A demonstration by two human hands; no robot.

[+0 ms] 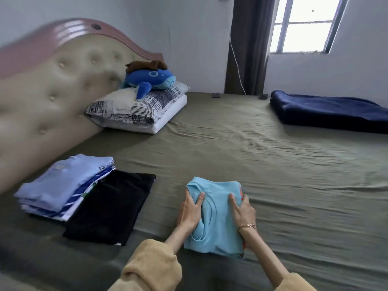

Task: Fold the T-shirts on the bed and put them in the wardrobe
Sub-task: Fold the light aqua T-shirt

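A folded light-blue T-shirt point(218, 225) with an orange print at its right edge lies on the olive bed sheet point(273, 164) near the front. My left hand point(190, 211) grips its left side, thumb on top. My right hand point(243, 208), with a bracelet at the wrist, grips its right side the same way. To the left lies a folded black T-shirt point(111, 206). Beside that is a stack of folded shirts point(60, 185), pale blue on top and a blue-and-white one beneath. No wardrobe is in view.
A padded headboard point(52, 91) stands at the left. Pillows point(138, 110) with a blue plush toy point(151, 78) lie at the head of the bed. A folded navy blanket point(329, 110) lies far right under a window point(304, 24). Two small dark items sit at the bed's far edge.
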